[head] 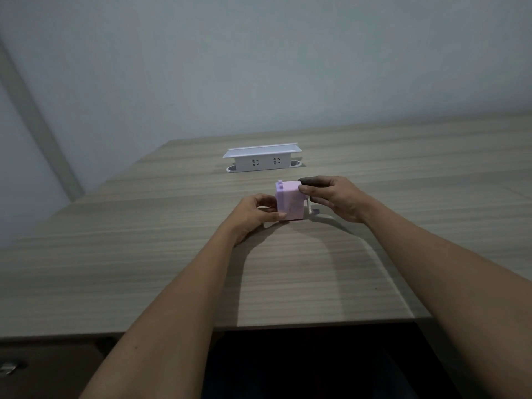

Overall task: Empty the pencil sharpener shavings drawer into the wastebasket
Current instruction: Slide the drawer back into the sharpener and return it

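A pink pencil sharpener (288, 200) stood upright on the wooden tabletop (172, 254), just past the middle of the view, with a white socket box (262, 158) well apart from it at about 12 o'clock. The right hand (336, 198) was closed on the sharpener's upper body from 3 o'clock, thumb and fingers pinching its top corner, the white crank (312, 210) just beneath the palm. The left hand (256, 211) was curled at the lower 9 o'clock side, fingertips pinching something pale there, probably the drawer front, though it was too blurred to be sure. No wastebasket was in view. To do this step well, the right hand should press the body firmly down while the left draws the drawer straight out and level, slowly, so no shavings spill.
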`<state>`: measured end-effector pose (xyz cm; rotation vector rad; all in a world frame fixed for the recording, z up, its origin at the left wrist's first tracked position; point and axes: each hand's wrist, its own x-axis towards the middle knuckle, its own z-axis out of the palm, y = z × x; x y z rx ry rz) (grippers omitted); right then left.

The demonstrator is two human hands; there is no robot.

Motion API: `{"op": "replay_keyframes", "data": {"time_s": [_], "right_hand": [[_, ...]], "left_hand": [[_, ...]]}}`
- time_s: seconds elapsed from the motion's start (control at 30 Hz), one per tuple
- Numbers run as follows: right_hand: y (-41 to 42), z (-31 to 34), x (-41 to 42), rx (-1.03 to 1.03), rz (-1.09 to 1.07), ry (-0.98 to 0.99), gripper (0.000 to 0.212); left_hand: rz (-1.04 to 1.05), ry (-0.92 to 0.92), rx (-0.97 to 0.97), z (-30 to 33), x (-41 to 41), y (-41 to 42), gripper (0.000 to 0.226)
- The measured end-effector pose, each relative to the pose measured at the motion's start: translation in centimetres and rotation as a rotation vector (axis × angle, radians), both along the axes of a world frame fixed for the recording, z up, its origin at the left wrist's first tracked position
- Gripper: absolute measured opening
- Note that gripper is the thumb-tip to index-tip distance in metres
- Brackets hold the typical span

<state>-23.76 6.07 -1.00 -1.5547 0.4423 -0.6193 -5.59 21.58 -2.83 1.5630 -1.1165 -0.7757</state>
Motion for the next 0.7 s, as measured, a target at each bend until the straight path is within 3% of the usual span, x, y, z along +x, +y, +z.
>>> {"op": "replay_keyframes", "data": {"time_s": [0.17,0.23,0.37,0.7], "right_hand": [[0.0,-0.6,-0.4,-0.045,-0.003,-0.002,0.056],[0.1,-1.1,-0.4,-0.046,0.028,0.013,0.053],[0.2,-1.8,0.0,-0.066,0.071,0.017,0.040],[-5.0,-0.8,2.0,-0.113,0.001,-0.023,0.047]], "left_hand": [[0.029,0.018,-0.016,0.3,0.6,0.2,0.098],[0.041,0.019,-0.058,0.3,0.6,0.4,0.091],[0.034,-0.013,-0.073,0.5,0.2,0.3,0.054],[0.072,-0.016,-0.140,1.8,1.5,-4.9,0.048]]}}
